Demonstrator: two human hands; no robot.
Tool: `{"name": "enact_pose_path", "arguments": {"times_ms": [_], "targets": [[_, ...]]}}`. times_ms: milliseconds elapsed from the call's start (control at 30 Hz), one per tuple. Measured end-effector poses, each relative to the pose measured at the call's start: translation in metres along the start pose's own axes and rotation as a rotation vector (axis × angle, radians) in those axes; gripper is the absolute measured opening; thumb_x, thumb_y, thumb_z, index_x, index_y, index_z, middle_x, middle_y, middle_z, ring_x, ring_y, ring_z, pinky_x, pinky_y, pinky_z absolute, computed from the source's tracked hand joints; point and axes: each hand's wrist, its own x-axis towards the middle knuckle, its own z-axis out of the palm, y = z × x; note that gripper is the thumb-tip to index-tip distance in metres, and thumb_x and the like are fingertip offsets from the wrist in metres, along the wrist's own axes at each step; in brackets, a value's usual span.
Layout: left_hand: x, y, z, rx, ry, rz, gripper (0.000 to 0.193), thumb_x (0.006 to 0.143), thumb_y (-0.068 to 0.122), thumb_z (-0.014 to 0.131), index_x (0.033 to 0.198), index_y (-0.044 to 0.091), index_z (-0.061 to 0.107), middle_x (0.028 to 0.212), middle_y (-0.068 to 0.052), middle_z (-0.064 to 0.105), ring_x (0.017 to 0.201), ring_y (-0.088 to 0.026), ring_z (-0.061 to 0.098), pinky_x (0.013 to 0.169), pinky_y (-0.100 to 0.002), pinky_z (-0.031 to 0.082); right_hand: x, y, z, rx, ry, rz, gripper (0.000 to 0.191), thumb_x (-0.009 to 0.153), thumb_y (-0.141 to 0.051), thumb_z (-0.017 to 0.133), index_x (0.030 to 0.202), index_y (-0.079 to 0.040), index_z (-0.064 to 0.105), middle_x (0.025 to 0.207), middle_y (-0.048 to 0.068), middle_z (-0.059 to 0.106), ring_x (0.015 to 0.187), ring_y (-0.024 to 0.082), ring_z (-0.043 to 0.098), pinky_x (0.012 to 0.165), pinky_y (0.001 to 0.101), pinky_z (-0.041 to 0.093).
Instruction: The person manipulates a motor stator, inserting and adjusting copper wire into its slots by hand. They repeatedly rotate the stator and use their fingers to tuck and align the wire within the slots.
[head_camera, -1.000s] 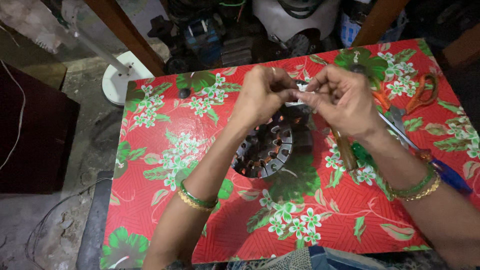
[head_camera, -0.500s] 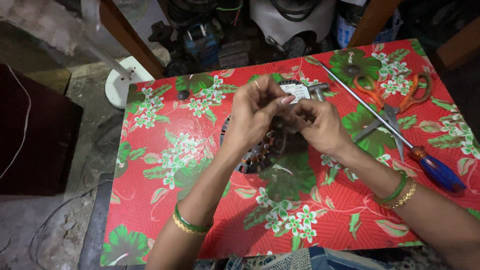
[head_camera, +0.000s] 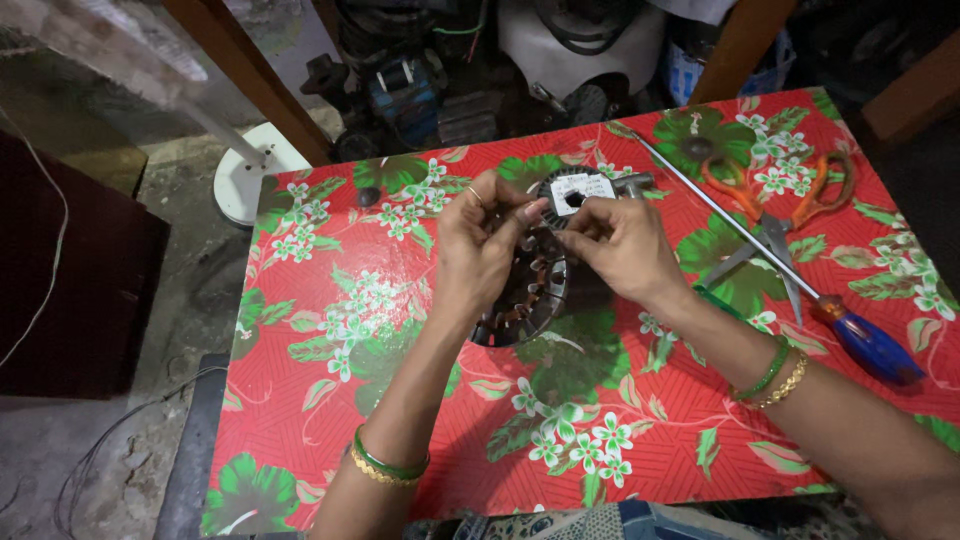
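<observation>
My left hand (head_camera: 480, 250) and my right hand (head_camera: 622, 245) meet fingertip to fingertip over a round motor stator (head_camera: 530, 295) with copper windings, which lies on the red floral tablecloth (head_camera: 400, 300). Between the fingertips is a small dark round spool (head_camera: 573, 188) with a white label. My right thumb and forefinger pinch its lower edge, and my left thumb and forefinger pinch its left edge. A short metal stub (head_camera: 637, 183) sticks out just right of the spool. Both wrists wear green and gold bangles.
A long screwdriver (head_camera: 865, 345) with a blue and orange handle lies diagonally at the right, crossing orange-handled scissors (head_camera: 790, 200). Beyond the table's far edge stand dark motor parts (head_camera: 410, 95), a white round base (head_camera: 245, 180) and wooden legs. A dark cabinet (head_camera: 70, 290) is at the left.
Both hands have drifted slightly left and nearer over the stator, still pinched together at the labelled spool. The view has shifted, showing the whole screwdriver and scissors.
</observation>
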Motion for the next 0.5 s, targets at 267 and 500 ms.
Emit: {"name": "enact_pose_path", "arguments": {"times_ms": [267, 500], "targets": [[-0.018, 0.02, -0.006, 0.244, -0.034, 0.074, 0.013, 0.092, 0.0, 0.075, 0.088, 0.0, 0.063, 0.078, -0.002, 0.069, 0.074, -0.007, 0.062, 0.068, -0.027, 0.052, -0.011, -0.008, 0.002, -0.075, -0.002, 0.076, 0.009, 0.081, -0.009, 0.075, 0.083, 0.0, 0.072, 0.065, 0.004, 0.069, 0.058, 0.008, 0.062, 0.055, 0.0292, 0.048], [-0.045, 0.04, -0.003, 0.456, -0.071, 0.182, 0.008, 0.085, -0.008, 0.068, 0.09, -0.001, 0.065, 0.082, -0.011, 0.068, 0.075, -0.02, 0.07, 0.064, -0.032, 0.052, -0.007, 0.028, -0.01, 0.246, -0.261, -0.011, 0.01, 0.086, -0.006, 0.074, 0.095, -0.002, 0.07, 0.076, -0.003, 0.068, 0.069, 0.003, 0.061, 0.061, 0.0231, 0.05]]}}
